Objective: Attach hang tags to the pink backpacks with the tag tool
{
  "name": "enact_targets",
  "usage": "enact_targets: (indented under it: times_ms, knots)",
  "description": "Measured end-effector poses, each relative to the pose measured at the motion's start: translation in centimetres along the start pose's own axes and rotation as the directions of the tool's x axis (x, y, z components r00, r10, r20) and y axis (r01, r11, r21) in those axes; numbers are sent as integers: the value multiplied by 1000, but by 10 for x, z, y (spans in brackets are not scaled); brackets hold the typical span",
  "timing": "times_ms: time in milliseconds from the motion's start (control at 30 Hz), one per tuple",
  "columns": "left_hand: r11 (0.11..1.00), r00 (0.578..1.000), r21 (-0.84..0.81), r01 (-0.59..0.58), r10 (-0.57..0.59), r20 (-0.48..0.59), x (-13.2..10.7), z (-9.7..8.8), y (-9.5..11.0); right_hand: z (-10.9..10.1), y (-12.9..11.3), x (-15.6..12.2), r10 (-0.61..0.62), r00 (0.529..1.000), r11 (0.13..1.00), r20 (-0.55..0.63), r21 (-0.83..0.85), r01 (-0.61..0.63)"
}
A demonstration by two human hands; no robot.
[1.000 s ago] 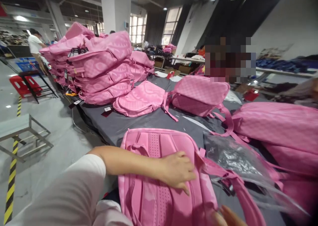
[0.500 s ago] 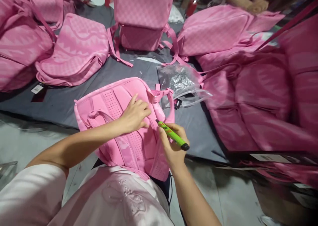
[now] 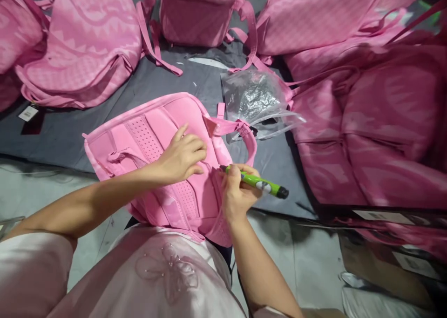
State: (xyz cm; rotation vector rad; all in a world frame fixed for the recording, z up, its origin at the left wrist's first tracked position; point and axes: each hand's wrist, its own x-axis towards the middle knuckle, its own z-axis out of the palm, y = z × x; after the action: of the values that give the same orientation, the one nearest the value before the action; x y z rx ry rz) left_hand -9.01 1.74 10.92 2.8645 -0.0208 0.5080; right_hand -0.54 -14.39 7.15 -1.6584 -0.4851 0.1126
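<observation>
A pink backpack [image 3: 146, 138] lies at the table's near edge, its padded back panel and straps facing up. My left hand [image 3: 183, 157] rests on that panel, fingers spread and pressing on the fabric. In my right hand [image 3: 239, 192] is a green marker pen [image 3: 260, 183]. Its dark tip points left at the backpack's side by a strap, and its black end sticks out to the right. Whether the tip touches the fabric I cannot tell. One shoulder strap [image 3: 249, 138] loops out beyond my right hand.
Several more pink backpacks ring the grey-covered table [image 3: 115, 127]: one at the left [image 3: 94, 43], one at the back [image 3: 195, 20], a pile at the right [image 3: 387, 113]. A clear plastic bag [image 3: 254, 94] lies behind the strap. A white tag [image 3: 28, 113] hangs at the left.
The marker has turned in my right hand, its rear end swinging right and up. My left hand stays on the panel. The view has tilted down, nearer the table.
</observation>
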Motion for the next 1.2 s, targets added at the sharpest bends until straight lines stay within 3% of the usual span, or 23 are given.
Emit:
enact_targets:
  times_ms: [100, 333, 633, 800, 1000, 1100, 1200]
  knots:
    - [999, 998, 18, -50, 50, -37, -3, 5, -2, -1, 5, 6, 23, 997, 1000, -79, 23, -22]
    - [997, 996, 44, -67, 69, -58, -5, 16, -7, 7, -7, 10, 6, 992, 1000, 127, -25, -3]
    - [991, 987, 92, -95, 106, -118, -4, 25, -10, 4, -13, 20, 18, 988, 997, 152, -73, -7]
    - [994, 995, 88, -69, 75, -73, -5, 25, -9, 3, -18, 23, 51, 981, 992, 187, -125, -27]
    - [990, 986, 100, -98, 110, -123, -6, 27, -10, 7, -16, 25, 61, 980, 990, 187, -136, -35]
    - [993, 992, 101, -68, 78, -99, -2, 31, -11, 3, -13, 24, 57, 976, 992, 211, -122, -31]
    - [990, 998, 133, -36, 43, -50, 1, 27, -4, -7, -7, 21, 25, 990, 985, 139, -172, -1]
